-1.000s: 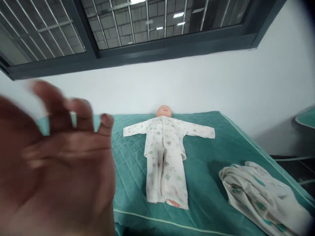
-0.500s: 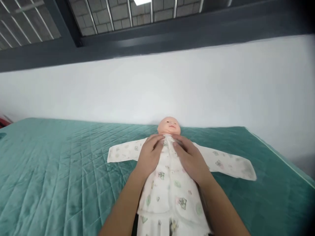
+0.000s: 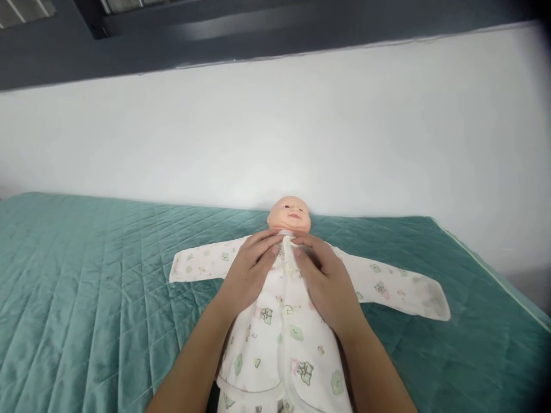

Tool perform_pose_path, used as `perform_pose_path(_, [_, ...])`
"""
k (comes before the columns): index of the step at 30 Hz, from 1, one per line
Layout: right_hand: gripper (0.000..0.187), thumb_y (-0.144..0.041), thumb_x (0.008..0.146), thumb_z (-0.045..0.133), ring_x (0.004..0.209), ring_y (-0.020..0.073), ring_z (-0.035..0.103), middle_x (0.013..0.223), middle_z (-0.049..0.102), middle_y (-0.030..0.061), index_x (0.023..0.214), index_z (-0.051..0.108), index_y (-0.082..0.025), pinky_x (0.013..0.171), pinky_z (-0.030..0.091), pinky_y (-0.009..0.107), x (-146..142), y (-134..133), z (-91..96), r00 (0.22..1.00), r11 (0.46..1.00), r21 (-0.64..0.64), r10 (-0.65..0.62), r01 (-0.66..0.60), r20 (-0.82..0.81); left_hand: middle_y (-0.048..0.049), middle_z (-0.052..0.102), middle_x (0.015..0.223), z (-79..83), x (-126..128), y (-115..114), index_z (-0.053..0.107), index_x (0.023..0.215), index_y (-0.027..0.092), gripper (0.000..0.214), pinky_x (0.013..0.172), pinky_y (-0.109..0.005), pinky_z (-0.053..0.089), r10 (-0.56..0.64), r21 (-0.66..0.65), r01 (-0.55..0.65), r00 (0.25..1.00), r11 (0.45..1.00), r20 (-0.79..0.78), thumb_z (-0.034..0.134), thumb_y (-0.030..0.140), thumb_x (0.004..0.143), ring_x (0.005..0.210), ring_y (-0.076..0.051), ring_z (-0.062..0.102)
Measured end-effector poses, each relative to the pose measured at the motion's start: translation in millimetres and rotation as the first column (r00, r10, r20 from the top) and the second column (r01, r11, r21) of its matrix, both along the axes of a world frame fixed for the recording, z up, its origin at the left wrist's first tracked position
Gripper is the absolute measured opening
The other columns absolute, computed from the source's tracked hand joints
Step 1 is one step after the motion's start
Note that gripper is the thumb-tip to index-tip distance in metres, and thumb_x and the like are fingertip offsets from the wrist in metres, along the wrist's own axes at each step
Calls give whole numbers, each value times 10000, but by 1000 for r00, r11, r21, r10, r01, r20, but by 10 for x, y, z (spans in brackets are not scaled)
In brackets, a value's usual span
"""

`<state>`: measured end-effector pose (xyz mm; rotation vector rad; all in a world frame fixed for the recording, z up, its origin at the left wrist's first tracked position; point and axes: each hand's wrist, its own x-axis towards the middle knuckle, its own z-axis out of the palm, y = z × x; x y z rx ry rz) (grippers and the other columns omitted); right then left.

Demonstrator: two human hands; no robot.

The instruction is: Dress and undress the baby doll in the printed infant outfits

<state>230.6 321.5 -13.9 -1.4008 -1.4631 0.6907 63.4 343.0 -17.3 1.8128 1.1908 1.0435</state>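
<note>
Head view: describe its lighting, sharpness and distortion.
Head view: soft, even light with no glare, and only faint shadows beneath the left hand and right hand on the doll's white garment. Head view: hands, doll's head and green quilt are sharp, with no motion blur. Head view: the wide lens tilts and slightly bows the top edge of the wall, and the right-hand corners darken to black.

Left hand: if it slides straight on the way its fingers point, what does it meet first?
Probably the doll's head: the left hand lies flat on the printed shirt, its fingers aimed just below that head, though depth is hard to judge.
</note>
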Motion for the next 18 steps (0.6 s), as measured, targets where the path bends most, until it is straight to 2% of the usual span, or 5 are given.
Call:
perform_pose_path(9, [241, -347, 979, 501, 1250, 242, 593, 1284, 696, 17, 1086, 710, -294, 1098, 430, 457, 3, 2, -10, 995, 993, 92, 62, -69, 84, 15, 573, 1467, -7, -12, -7, 656, 1316, 322, 357, 1232, -361, 345, -26, 23, 26, 1000, 999, 0, 444, 331, 1028, 1411, -177, 472])
perform_pose_path(16, [386, -389, 1028, 416, 1457, 253, 422, 1514, 544, 28, 1316, 654, -296, 1223, 307, 517, 24, -7, -4, 950, 977, 56, 188, -208, 251, 27, 561, 1484, 28, -12, -15, 648, 1335, 356, 374, 1233, -360, 346, -56, 32, 56, 998, 998, -1, 433, 329, 1031, 1437, -179, 450])
perform_pose_path(18, [391, -397, 1023, 428, 1469, 253, 407, 1533, 524, 21, 1340, 639, -307, 1233, 294, 523, 17, -21, -12, 956, 980, 47, 177, -193, 234, 23, 571, 1475, 27, -15, -7, 657, 1324, 348, 368, 1235, -359, 343, -60, 39, 59, 998, 997, 10, 439, 330, 1029, 1435, -180, 454])
